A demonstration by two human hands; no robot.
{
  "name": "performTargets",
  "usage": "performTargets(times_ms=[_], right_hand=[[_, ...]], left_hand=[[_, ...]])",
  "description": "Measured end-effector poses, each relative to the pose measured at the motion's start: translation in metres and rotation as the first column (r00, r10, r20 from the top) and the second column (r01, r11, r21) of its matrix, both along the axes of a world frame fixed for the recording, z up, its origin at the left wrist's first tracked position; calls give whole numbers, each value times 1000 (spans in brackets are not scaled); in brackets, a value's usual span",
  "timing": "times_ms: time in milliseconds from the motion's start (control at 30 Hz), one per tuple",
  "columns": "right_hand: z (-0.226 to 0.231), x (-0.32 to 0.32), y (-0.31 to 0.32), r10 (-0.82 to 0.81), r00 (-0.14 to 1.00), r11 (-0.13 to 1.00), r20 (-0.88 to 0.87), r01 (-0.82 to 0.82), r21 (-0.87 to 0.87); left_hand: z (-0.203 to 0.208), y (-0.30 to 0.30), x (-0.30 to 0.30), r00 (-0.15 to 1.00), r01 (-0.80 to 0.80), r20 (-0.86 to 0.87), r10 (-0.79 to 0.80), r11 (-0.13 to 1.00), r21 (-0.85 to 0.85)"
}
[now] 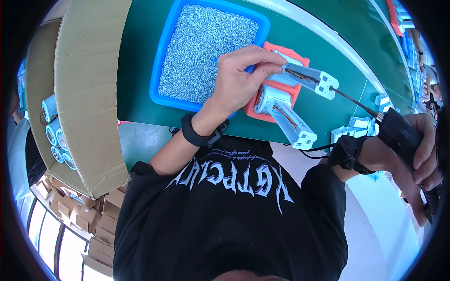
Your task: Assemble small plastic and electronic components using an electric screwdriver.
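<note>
My left hand (243, 75) closes thumb and fingertips on the near end of a white plastic housing (309, 78) with wires inside. The housing sticks out from a white cylindrical unit (287, 58) seated in a pink foam block (300, 62). A black electric screwdriver (398, 133) is gripped in my right hand (424, 145); its long thin bit reaches the housing's outer end face, which has several holes. Beside it a second white cylindrical unit (269, 99) lies in the foam, its own housing (294, 125) with coloured wires pointing toward me.
A blue tray (157, 77) full of small silver screws stands left of the foam on the green table (328, 51). Several white parts (358, 126) lie at the right. A tall cardboard sheet (91, 93) rises at the left, with more cylindrical units (52, 131) behind it.
</note>
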State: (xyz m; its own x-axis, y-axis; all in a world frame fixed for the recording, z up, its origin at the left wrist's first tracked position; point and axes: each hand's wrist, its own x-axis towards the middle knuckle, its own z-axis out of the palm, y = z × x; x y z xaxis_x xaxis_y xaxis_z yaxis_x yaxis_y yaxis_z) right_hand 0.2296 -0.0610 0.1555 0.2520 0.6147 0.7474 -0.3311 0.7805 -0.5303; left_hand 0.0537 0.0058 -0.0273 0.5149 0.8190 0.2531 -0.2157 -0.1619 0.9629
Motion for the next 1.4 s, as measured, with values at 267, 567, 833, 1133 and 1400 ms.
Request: performTargets(times_ms=[267,567,833,1133,1400], right_hand=[[1,3,-4,-1,997,1000,-82,1,3],[4,4,-4,49,999,999,-13,-49,-5],[7,-2,-4,92,996,996,-12,-92,-14],[11,-12,-12,-221,967,965,126,236,-116],[8,-9,0,234,961,970,151,-241,31]], left_hand=[[7,-6,6,953,204,265,-146,956,-209],[17,-1,7,989,72,112,-93,981,182],[15,7,1,991,81,88,-102,973,215],[18,10,-3,995,89,3,-100,890,447],[30,-6,-6,995,-74,0,98,752,654]])
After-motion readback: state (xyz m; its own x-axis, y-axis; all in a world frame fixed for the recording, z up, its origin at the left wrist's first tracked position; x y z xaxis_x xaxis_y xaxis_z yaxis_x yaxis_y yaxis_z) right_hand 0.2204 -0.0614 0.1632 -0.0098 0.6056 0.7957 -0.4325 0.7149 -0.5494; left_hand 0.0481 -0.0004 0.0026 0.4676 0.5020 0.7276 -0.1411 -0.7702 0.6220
